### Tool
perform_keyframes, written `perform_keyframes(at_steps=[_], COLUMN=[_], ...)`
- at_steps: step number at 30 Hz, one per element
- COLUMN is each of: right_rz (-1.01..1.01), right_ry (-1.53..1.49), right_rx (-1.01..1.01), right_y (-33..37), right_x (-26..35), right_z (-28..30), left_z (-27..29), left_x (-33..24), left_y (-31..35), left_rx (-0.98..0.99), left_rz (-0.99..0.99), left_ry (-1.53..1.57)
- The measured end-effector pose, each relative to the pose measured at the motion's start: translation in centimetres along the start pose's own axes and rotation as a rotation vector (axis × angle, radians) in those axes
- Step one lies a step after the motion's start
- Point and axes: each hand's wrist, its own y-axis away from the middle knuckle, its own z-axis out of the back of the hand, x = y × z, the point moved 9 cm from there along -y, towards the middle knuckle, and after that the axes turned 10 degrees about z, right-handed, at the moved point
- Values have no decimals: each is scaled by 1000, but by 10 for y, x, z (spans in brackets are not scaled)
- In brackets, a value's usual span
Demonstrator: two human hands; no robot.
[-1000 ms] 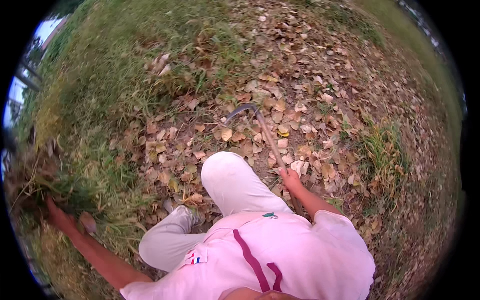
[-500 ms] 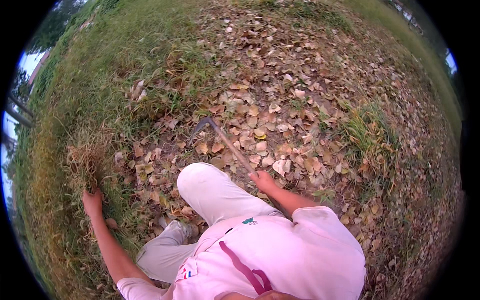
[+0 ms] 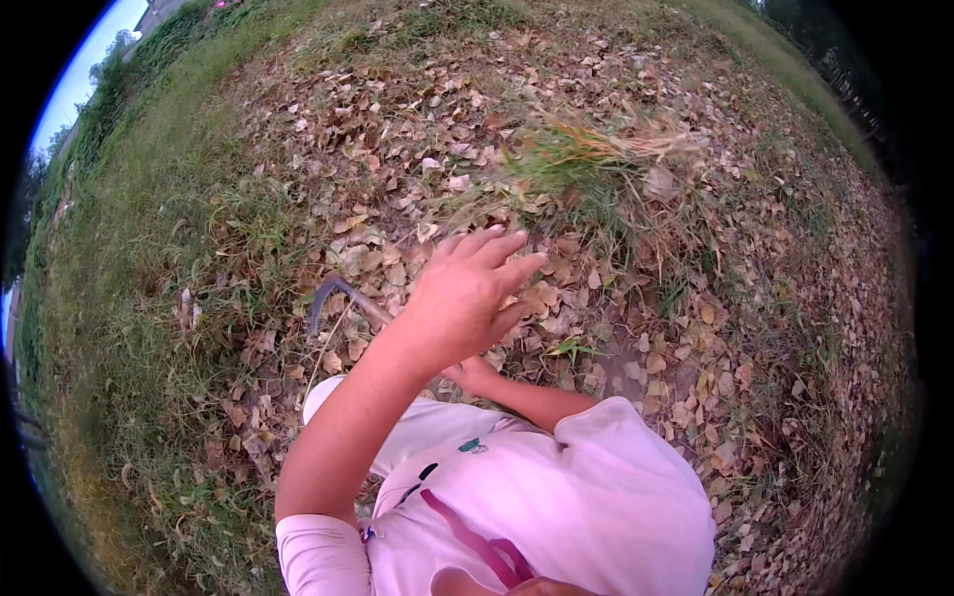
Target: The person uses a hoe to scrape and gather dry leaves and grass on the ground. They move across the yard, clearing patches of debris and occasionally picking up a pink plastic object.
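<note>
My left hand [image 3: 472, 288] reaches across in front of my body, fingers spread and nothing in them. Beyond its fingertips is a blurred bunch of grass [image 3: 606, 149], green at one end and straw-coloured at the other. Whether the bunch is in the air or lying on the ground, I cannot tell. Partly hidden beneath my left forearm, my right hand [image 3: 469, 374] is closed on the handle of a sickle [image 3: 328, 290]. Its curved dark blade points left, low over the leaves; most of the wooden handle is covered by my left arm.
Dry fallen leaves [image 3: 368, 129] cover the ground ahead and to the right. Taller green grass [image 3: 159, 258] grows along the left. A rooted grass tuft [image 3: 676, 248] stands right of centre, and a small green sprout [image 3: 576, 348] is near my right forearm.
My left hand has swung from the far left to the middle and let go of the grass bunch, which is now ahead to the right. My right hand still grips the sickle.
</note>
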Motion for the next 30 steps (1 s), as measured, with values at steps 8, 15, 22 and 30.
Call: perform_keyframes(at_steps=[8, 15, 22, 30], right_rz=[-223, -260, -332, -394], right_ry=[-163, -336, -559, -416], right_rx=[219, 536, 938, 992], right_y=[-12, -17, -41, 48], right_x=[41, 168, 346, 397], right_z=[-45, -155, -239, -349], left_z=[75, 159, 91, -120], left_x=[251, 124, 23, 81], left_y=[365, 765, 900, 942], left_rx=[-28, -609, -1058, -522], left_rz=[1197, 1852, 2002, 2069], left_ry=[-158, 26, 343, 534])
